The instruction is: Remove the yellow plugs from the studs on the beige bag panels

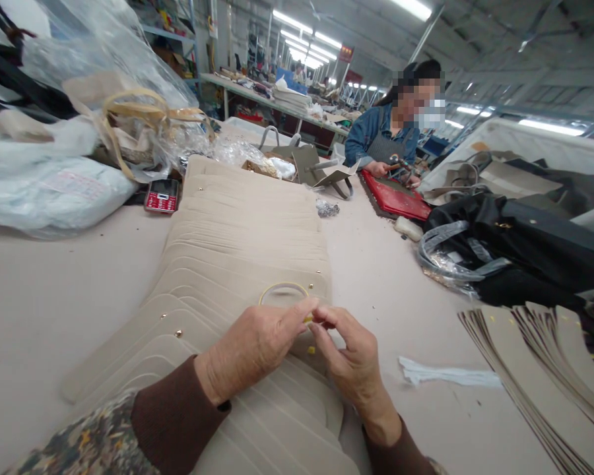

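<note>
My left hand [255, 346] and my right hand [349, 356] meet over a long fanned row of beige leather pieces [247, 231] with small metal studs. Both hands pinch a thin yellowish strip [283, 288] that loops up in an arc above the fingertips. The fingers of both hands are closed on it. A small yellow bit [311, 349] lies on the piece under my hands.
Clear plastic bags [103, 79] pile up at the left, with a red phone [162, 196] beside them. A person [391, 132] works on a red mat [396, 198] across the table. Black bags [519, 244] and fanned tan pieces [549, 369] lie at the right, a white scrap [445, 375] near them.
</note>
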